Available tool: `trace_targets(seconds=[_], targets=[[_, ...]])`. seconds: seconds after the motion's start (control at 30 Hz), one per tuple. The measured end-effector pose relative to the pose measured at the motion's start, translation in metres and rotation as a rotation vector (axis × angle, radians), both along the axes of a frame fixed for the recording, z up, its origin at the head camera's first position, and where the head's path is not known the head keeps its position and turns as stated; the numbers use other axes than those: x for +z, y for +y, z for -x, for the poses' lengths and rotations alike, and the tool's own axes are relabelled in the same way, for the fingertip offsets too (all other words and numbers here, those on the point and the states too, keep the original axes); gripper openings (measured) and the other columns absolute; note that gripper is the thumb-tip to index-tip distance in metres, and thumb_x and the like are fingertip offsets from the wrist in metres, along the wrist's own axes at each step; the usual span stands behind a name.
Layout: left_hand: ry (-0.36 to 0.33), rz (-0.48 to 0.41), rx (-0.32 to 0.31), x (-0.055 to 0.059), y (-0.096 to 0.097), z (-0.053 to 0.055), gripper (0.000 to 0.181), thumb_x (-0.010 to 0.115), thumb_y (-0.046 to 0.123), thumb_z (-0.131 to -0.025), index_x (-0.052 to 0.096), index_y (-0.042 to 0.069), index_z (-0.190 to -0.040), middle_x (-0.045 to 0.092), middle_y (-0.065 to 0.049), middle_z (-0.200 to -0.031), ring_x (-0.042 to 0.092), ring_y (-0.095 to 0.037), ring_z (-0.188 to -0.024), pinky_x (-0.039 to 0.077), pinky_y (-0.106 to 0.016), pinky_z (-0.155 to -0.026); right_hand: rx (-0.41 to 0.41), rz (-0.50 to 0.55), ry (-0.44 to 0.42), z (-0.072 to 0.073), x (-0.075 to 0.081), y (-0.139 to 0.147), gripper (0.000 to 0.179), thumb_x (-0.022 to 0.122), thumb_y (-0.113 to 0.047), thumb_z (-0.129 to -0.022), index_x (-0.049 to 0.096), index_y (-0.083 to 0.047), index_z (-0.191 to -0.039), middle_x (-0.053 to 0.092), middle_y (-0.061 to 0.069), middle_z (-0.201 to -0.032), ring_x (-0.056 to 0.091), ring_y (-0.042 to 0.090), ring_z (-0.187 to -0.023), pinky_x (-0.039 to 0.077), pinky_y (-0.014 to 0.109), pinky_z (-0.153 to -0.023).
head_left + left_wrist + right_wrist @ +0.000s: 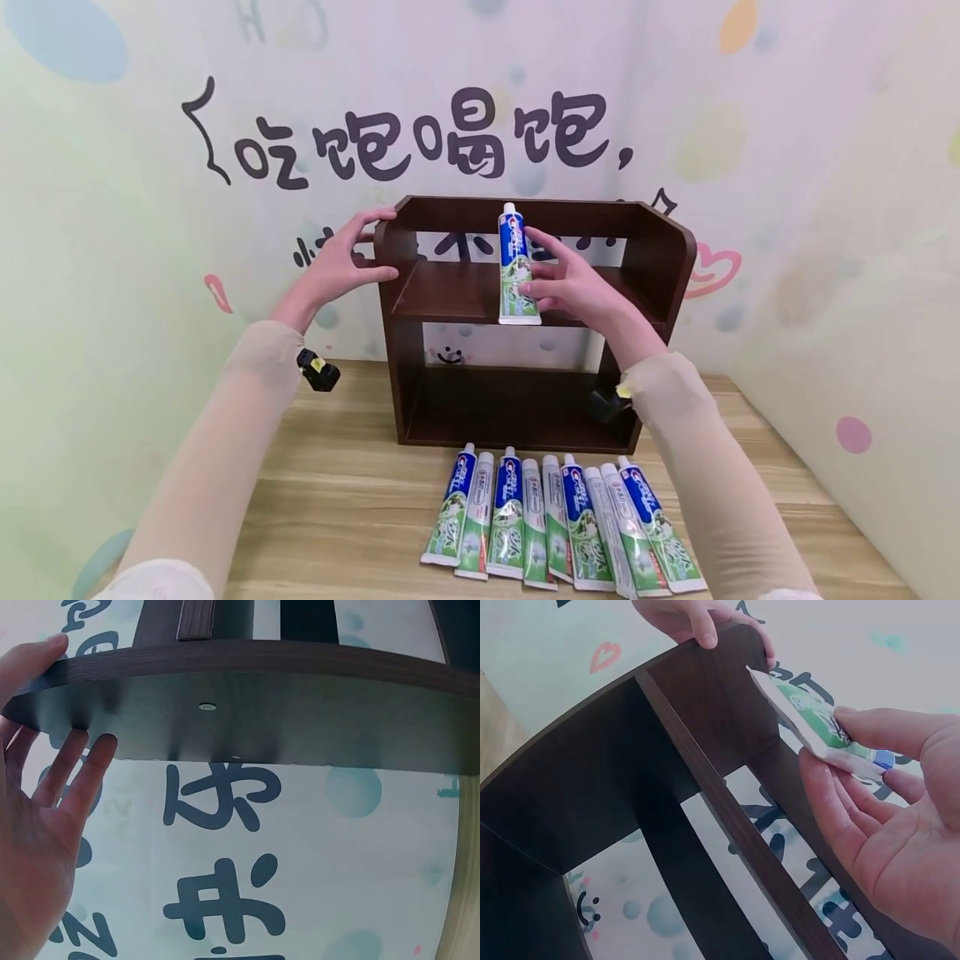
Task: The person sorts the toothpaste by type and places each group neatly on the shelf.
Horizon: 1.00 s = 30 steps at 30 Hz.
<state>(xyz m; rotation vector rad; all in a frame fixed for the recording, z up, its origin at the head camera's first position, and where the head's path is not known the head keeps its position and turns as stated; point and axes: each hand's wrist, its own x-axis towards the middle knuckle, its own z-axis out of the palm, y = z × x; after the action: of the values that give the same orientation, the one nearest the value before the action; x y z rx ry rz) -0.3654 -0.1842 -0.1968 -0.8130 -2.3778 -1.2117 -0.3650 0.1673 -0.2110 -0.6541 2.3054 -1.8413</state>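
A dark brown two-tier wooden shelf (457, 292) stands on the table, seen in all views. My left hand (337, 262) holds its left side panel (247, 712) near the top, thumb on the front edge and fingers against the outer face. With thumb and fingers, my right hand (577, 287) pinches a blue, green and white toothpaste tube (516, 250). The tube is upright, cap up, in front of the upper tier. In the right wrist view, the toothpaste tube (814, 720) has its flat end towards the left panel.
Several toothpaste tubes (508, 512), some blue-green and some white-green, lie in a row on the wooden table (337, 500) before the shelf. A patterned wall (450, 50) with black lettering stands behind, and walls flank both sides.
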Motion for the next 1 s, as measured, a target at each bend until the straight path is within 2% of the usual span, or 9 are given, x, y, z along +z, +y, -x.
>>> trace_targets(seconds=[0.13,0.37,0.67,0.87,1.0], targets=[[-0.012,-0.028,-0.001,-0.001,0.0,-0.002,0.07,0.074,0.005,-0.084,0.04,0.012,-0.145,0.036,-0.006,-0.157,0.045,-0.033,-0.135,0.05,-0.05,-0.105,-0.007,0.007,0.006,0.01,-0.001,-0.012,0.081,0.07,-0.013,-0.09,0.027,-0.047,-0.151,0.05,0.01,-0.141,0.061,0.026,-0.112,0.057,0.021,-0.074],[0.016,-0.078,-0.011,-0.006,0.004,0.0,0.069,0.072,0.002,-0.084,0.04,0.009,-0.145,0.036,-0.009,-0.157,0.044,-0.034,-0.133,0.048,-0.055,-0.106,-0.004,0.077,-0.015,0.029,-0.003,-0.024,0.08,0.066,-0.007,-0.092,0.027,-0.043,-0.152,0.049,0.014,-0.139,0.061,0.025,-0.108,0.058,0.022,-0.075],[0.006,-0.068,-0.024,-0.005,0.002,0.002,0.067,0.072,0.003,-0.084,0.041,0.009,-0.144,0.039,-0.007,-0.155,0.046,-0.031,-0.133,0.053,-0.041,-0.101,-0.06,0.138,-0.021,0.049,-0.007,-0.041,0.081,0.067,-0.009,-0.092,0.025,-0.04,-0.153,0.051,0.013,-0.142,0.058,0.029,-0.122,0.058,0.026,-0.085],[0.008,-0.069,-0.027,-0.005,0.003,0.003,0.067,0.072,0.005,-0.085,0.041,0.011,-0.144,0.038,-0.007,-0.156,0.044,-0.031,-0.135,0.05,-0.052,-0.104,-0.088,0.167,-0.035,0.057,-0.004,-0.061,0.081,0.068,-0.008,-0.09,0.027,-0.038,-0.153,0.052,0.013,-0.139,0.057,0.03,-0.124,0.055,0.038,-0.098],[-0.001,-0.073,-0.027,-0.003,0.002,0.003,0.067,0.072,0.004,-0.085,0.041,0.011,-0.144,0.038,-0.007,-0.156,0.044,-0.033,-0.135,0.048,-0.055,-0.105,-0.071,0.171,-0.066,0.059,-0.004,-0.074,0.085,0.067,-0.004,-0.09,0.024,-0.037,-0.154,0.051,0.014,-0.141,0.057,0.031,-0.125,0.055,0.038,-0.099]])
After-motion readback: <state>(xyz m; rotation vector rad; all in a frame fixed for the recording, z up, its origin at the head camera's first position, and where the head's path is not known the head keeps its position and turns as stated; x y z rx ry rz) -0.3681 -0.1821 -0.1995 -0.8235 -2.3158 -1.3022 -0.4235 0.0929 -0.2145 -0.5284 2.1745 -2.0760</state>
